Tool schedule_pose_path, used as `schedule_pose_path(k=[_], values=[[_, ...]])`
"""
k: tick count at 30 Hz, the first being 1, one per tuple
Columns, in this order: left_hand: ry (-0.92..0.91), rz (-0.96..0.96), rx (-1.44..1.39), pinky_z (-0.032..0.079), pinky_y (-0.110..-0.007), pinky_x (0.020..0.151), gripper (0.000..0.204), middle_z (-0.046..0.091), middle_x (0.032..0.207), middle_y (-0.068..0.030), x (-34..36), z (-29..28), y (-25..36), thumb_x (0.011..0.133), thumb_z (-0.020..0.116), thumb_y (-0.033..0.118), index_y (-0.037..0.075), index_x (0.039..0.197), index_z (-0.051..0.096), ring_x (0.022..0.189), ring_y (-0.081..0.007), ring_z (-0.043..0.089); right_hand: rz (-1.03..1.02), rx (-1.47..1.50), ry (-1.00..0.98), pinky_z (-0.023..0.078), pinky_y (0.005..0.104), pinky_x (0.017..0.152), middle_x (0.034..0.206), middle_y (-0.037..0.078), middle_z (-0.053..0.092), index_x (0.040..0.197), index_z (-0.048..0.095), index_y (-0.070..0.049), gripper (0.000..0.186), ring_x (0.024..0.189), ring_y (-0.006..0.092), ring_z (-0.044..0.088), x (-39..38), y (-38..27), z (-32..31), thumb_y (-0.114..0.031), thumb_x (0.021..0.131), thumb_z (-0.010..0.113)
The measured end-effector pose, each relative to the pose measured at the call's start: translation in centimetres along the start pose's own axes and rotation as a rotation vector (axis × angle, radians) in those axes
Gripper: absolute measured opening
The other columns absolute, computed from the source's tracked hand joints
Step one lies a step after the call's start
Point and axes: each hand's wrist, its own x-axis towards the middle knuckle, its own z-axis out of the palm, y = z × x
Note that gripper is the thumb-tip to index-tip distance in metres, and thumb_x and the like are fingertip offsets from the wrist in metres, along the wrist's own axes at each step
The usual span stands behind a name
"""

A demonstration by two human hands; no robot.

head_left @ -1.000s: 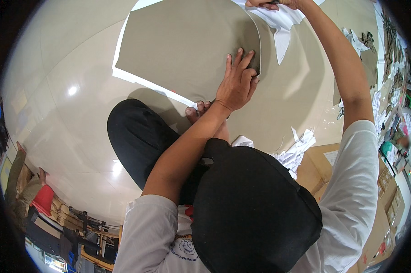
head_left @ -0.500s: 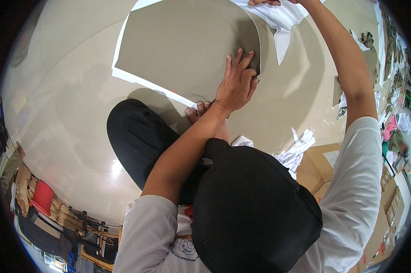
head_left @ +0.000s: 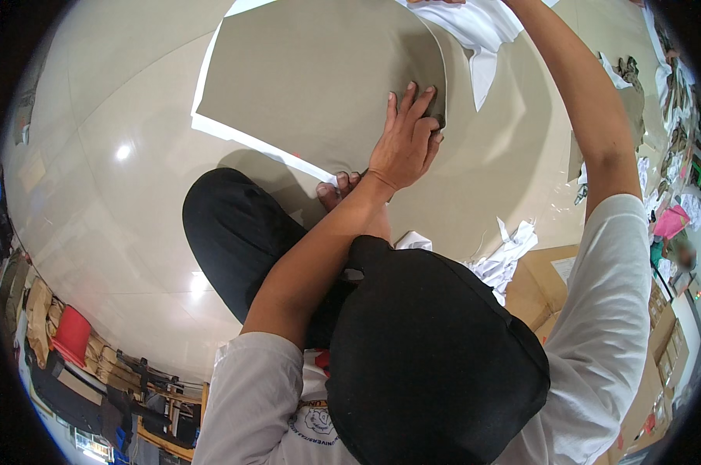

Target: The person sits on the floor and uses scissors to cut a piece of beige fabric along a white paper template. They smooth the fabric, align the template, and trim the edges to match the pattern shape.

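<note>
On the floor lies a grey-brown cloth panel [head_left: 312, 70] with a curved right edge, over white cloth or paper [head_left: 265, 151] that shows along its left and near sides. Near the panel's right edge my left hand [head_left: 403, 147] presses down, two fingers stretched out and the others bent, holding nothing visible. My right hand [head_left: 443, 1] is mostly cut off by the upper rim of the picture, with only bits of its fingers showing. It is at the loose white cloth [head_left: 482, 39] beside the panel's far right. Whether it grips anything is hidden.
My bare toes [head_left: 339, 186] touch the panel's near edge. White cloth scraps [head_left: 509, 252] lie beside brown cardboard [head_left: 544, 283] to the right. Heaped cloth and boxes line the far right. A red object [head_left: 71, 335] and shelving stand at the lower left.
My right hand has shifted slightly left and farther out past the upper rim. My left hand and the panel stay in place.
</note>
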Motion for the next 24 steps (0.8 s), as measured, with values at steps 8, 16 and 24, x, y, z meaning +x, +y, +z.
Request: schedule_pose_path(k=[8,16,24], values=[[-0.009,-0.005,0.008,0.020,-0.080,0.126,0.025,0.040,0.168,-0.0312,0.0,0.1,-0.1,0.104,0.069,0.013,0.003,0.120,0.052,0.159,-0.0607,0.031,-0.013,-0.046,-0.014,0.038,0.0284,0.050,0.065,-0.004,0.060,0.076,0.072,-0.014,0.026,0.056,0.0079,0.052,0.7,0.0,-0.5,-0.030,0.089,0.087],[-0.011,-0.009,0.023,0.022,-0.080,0.126,0.025,0.041,0.168,-0.0311,0.0,0.2,-0.2,0.105,0.068,0.015,0.004,0.120,0.052,0.158,-0.0602,0.033,-0.004,-0.114,-0.029,0.038,0.0293,0.049,0.064,-0.004,0.059,0.076,0.071,-0.014,0.026,0.055,0.0091,0.052,1.1,-0.8,-1.4,-0.029,0.088,0.088],[-0.019,-0.014,0.039,0.023,-0.080,0.126,0.024,0.040,0.168,-0.0304,0.0,0.2,-0.1,0.105,0.068,0.016,0.003,0.119,0.053,0.159,-0.0597,0.032,-0.057,-0.070,-0.058,0.039,0.0291,0.051,0.065,-0.004,0.059,0.077,0.074,-0.014,0.030,0.057,0.0096,0.051,2.1,-1.5,-1.3,-0.040,0.088,0.086]])
